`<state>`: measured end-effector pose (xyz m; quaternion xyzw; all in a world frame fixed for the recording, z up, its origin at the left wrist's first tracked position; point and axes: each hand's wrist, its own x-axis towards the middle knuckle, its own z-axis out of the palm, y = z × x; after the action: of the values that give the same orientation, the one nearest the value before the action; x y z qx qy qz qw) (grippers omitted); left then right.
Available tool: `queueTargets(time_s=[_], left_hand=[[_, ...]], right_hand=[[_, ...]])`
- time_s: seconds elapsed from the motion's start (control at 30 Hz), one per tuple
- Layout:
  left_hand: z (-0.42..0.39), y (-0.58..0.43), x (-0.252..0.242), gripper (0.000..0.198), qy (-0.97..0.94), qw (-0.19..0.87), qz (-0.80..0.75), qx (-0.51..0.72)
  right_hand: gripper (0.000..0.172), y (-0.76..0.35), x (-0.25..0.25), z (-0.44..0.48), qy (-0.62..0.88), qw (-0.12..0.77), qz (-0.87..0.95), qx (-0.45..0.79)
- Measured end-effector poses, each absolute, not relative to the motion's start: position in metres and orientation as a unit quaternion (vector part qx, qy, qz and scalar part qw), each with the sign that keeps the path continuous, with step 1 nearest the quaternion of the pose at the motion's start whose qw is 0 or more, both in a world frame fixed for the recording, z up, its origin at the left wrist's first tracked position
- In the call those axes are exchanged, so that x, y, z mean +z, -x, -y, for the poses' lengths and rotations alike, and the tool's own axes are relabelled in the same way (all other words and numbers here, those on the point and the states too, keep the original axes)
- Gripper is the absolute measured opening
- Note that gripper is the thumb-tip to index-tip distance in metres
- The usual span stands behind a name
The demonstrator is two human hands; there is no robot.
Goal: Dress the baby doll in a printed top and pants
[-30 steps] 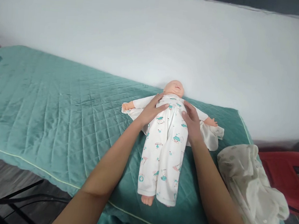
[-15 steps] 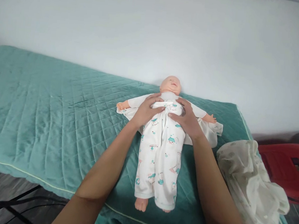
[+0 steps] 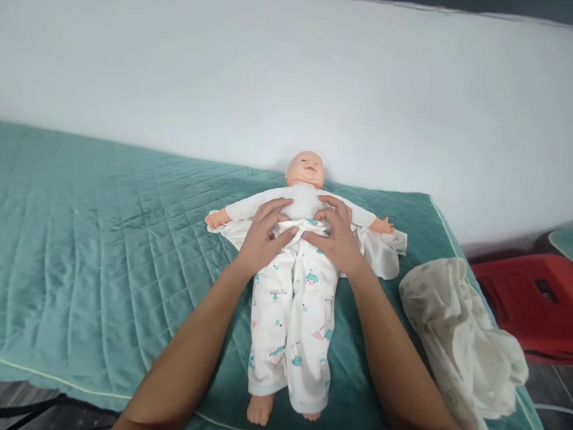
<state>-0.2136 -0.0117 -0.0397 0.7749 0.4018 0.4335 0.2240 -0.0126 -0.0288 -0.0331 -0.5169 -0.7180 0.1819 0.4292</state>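
A baby doll [image 3: 304, 200] lies on its back, arms spread wide, its white cloth body bare at the chest. White printed baby pants [image 3: 272, 314] cover its legs, and the feet poke out of the cuffs. At the bunched waistband, my left hand [image 3: 267, 233] grips one side with thumb and fingers. My right hand [image 3: 337, 236] holds the other side the same way, thumbs close together at the middle. Under the doll's arms and back, a white printed garment [image 3: 381, 253] lies spread out, partly hidden.
A green quilted cover [image 3: 87, 258] lies over the bed, against a white wall [image 3: 179, 65]. Crumpled pale cloth [image 3: 461, 337] rests at the right edge. Beyond it stands a red plastic object [image 3: 524, 303], perhaps a stool. Dark bars [image 3: 8, 415] show at lower left.
Both hands have brought the waistband down from high on the chest toward the belly, baring more white torso. The camera view has shifted, showing a dark strip above the wall.
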Motion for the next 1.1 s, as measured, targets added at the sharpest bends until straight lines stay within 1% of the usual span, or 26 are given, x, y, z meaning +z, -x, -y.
queueTargets(time_s=[0.17,0.27,0.37,0.5,0.57,0.77,0.9,1.03,1.1], left_hand=[[0.017,0.215,-0.042,0.02,-0.789,0.2,-0.393,0.428],[0.019,0.216,-0.042,0.02,-0.794,0.199,-0.376,0.435],[0.022,0.216,-0.04,0.021,-0.797,0.206,-0.353,0.445],[0.025,0.216,-0.038,0.02,-0.791,0.218,-0.355,0.448],[0.026,0.215,-0.039,0.021,-0.788,0.216,-0.366,0.445],[0.026,0.213,-0.042,0.024,-0.785,0.193,-0.383,0.448],[0.034,0.215,-0.049,0.033,-0.774,0.162,-0.383,0.477],[0.049,0.224,-0.061,0.035,-0.746,0.133,-0.39,0.523],[0.055,0.227,-0.066,0.034,-0.73,0.116,-0.403,0.539]], right_hand=[[0.031,0.016,-0.033,0.036,0.493,0.378,0.774,0.125],[0.034,0.019,-0.035,0.042,0.484,0.385,0.78,0.098],[0.034,0.021,-0.035,0.047,0.478,0.401,0.777,0.084],[0.024,0.02,-0.034,0.048,0.482,0.408,0.77,0.09],[0.022,0.02,-0.035,0.046,0.487,0.411,0.765,0.09],[0.027,0.02,-0.04,0.041,0.486,0.404,0.771,0.078],[0.029,0.017,-0.041,0.041,0.481,0.388,0.784,0.062],[0.031,0.012,-0.039,0.045,0.498,0.337,0.799,-0.019],[0.033,0.011,-0.039,0.047,0.501,0.328,0.798,-0.066]])
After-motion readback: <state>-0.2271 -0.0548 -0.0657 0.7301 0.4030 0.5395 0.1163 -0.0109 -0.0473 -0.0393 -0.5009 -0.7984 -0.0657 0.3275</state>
